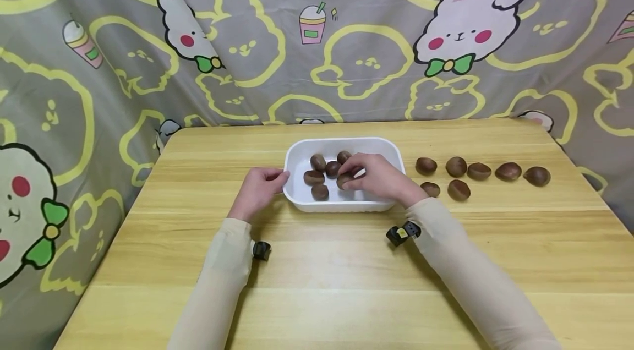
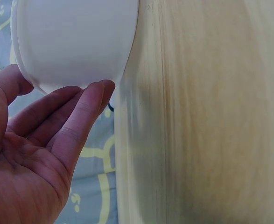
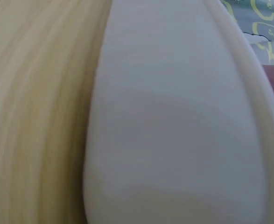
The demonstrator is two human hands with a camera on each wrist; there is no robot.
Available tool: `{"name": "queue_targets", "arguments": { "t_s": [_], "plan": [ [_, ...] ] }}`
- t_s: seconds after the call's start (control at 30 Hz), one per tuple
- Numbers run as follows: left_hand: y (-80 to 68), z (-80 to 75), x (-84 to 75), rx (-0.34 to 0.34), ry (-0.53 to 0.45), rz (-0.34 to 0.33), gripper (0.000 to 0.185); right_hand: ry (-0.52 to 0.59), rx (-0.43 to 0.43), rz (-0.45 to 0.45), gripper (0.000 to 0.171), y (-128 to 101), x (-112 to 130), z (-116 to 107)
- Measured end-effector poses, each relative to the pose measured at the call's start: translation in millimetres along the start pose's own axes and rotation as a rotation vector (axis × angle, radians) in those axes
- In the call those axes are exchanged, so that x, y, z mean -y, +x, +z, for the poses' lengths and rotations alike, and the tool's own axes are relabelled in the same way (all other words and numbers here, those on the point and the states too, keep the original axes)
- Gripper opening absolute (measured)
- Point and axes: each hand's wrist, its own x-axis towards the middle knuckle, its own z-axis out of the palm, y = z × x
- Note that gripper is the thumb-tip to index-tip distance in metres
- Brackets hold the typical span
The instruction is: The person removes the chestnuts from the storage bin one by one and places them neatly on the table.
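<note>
The glossy brown chestnut (image 1: 344, 180) sits inside the white rounded-rectangular plastic tray (image 1: 302, 196) at mid-table, directly beneath the right hand (image 1: 378, 176). That hand's fingers (image 1: 353, 165) curl down and pinch this chestnut; five further chestnuts (image 1: 317, 163) lie just left of it in the tray. The left hand (image 1: 257, 189) rests its relaxed, nearly straight fingers (image 2: 87, 105) against the tray's left wall. Seven loose chestnuts (image 1: 456, 167) lie on the light wooden table (image 1: 346, 284), right of the tray, nearer the right hand.
</note>
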Motion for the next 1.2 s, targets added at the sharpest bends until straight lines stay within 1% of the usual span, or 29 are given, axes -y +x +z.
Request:
{"name": "queue_targets", "arguments": {
  "t_s": [0.2,0.3,0.5,0.63,0.8,0.9,1.0,1.13,1.2],
  "plan": [
    [0.2,0.0,0.8,-0.001,0.004,-0.004,0.036,0.045,-0.047,-0.025,0.023,-8,-2,-15],
    [0.1,-0.3,1.7,0.004,-0.005,-0.008,0.036,0.053,-0.057,-0.009,0.024,-13,-3,-21],
    [1.0,-2.6,2.1,0.005,-0.011,-0.022,0.038,0.054,-0.075,0.061,0.026,-23,-4,-34],
    [1.4,-1.9,1.6,0.009,-0.012,-0.015,0.039,0.092,-0.108,0.101,0.026,-31,-7,-43],
    [0.3,-1.0,0.4,0.007,-0.008,-0.005,0.036,0.126,-0.136,0.141,0.034,-41,-9,-58],
    [1.0,-1.5,-0.6,0.011,0.008,0.002,0.035,0.136,-0.171,0.192,0.037,-46,-10,-67],
    [1.6,-3.1,-1.5,0.019,0.024,0.007,0.036,0.146,-0.212,0.22,0.036,-52,-13,-73],
    [2.4,-4.2,-1.7,0.029,0.027,0.006,0.036,0.135,-0.239,0.236,0.034,-61,-18,-80],
    [2.6,-4.1,-1.5,0.034,0.026,0.0,0.037,0.11,-0.248,0.249,0.035,-67,-21,-84]
  ]
}}
